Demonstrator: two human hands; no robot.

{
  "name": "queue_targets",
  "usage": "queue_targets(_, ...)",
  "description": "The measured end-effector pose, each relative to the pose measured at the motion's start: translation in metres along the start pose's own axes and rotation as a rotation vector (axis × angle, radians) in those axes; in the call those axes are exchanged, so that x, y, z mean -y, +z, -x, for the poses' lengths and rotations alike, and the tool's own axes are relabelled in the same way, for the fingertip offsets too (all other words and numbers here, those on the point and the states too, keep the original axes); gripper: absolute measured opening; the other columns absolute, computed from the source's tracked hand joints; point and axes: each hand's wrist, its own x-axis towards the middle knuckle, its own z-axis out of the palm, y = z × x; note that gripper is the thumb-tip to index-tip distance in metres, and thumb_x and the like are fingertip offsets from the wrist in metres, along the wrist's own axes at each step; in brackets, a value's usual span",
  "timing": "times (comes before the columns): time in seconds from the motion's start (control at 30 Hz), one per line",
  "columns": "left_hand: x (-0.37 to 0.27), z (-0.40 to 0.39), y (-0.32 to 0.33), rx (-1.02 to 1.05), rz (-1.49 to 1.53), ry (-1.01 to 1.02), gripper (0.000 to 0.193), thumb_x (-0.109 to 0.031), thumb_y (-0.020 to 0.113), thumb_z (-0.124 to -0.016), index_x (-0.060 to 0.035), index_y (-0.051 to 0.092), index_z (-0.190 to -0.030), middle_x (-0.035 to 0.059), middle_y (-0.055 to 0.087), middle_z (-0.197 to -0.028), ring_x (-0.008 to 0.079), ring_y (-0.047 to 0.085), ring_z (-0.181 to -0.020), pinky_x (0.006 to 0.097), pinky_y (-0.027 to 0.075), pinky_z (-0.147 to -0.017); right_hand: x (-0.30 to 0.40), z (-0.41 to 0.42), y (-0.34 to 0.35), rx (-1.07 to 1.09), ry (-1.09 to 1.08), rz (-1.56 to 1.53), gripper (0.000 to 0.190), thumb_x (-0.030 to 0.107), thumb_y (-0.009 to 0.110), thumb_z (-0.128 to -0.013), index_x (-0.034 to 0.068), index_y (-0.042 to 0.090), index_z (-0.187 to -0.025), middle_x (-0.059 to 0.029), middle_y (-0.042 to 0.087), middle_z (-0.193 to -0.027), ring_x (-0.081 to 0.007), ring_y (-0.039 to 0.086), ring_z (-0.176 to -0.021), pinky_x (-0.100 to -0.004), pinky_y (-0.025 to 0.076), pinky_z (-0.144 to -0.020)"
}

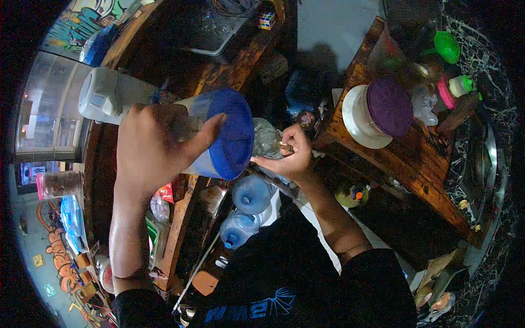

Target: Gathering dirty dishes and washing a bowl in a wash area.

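Observation:
My left hand [151, 143] is wrapped around a translucent plastic container with a blue lid [231, 133], its thumb lying over the lid's edge. Just right of the lid, my right hand [293, 156] has curled fingers and a stretched thumb beside a clear, rounded vessel [265, 137]. Something small and gold-coloured shows at those fingers; whether they grip it or the vessel is hard to tell. Beyond my left hand is a pale plastic appliance [100, 96]. A clear container with a purple lid [389, 107] stands on the wooden table at the right.
Large blue water bottles [251, 194] stand below, between my arms. A wooden counter [180, 229] runs along the left, and a wooden table [381, 164] stands right. A puzzle cube [266, 20] lies near a clear tray [217, 47] at the top. A jar [61, 184] is far left.

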Motion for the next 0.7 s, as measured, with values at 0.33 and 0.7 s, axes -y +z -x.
queue_targets(0.33, -0.0038, -0.0012, -0.0033, -0.011, -0.01, 0.005, 0.044, -0.04, 0.079, -0.073, -0.0018, 0.064, -0.056, 0.0136, 0.06, -0.053, 0.0315, 0.059, -0.046, 0.0374, 0.048, -0.049, 0.0021, 0.0013, -0.0005, -0.005, 0.078, 0.013, 0.064, 0.023, 0.097, -0.048, 0.01, 0.044, -0.083, 0.0026, 0.042, -0.068, -0.0064, 0.039, -0.059, -0.0232, 0.037, -0.051)
queue_targets(0.7, 0.001, -0.0013, -0.001, -0.011, 0.053, 0.0, 0.046, -0.039, 0.079, -0.074, -0.0013, 0.06, -0.053, 0.0141, 0.057, -0.049, 0.0301, 0.058, -0.043, 0.0368, 0.045, -0.045, -0.0001, 0.0002, 0.001, -0.041, 0.082, -0.092, 0.066, 0.02, 0.097, -0.048, 0.012, 0.042, -0.085, 0.0045, 0.04, -0.074, -0.0038, 0.036, -0.062, -0.0209, 0.033, -0.051)
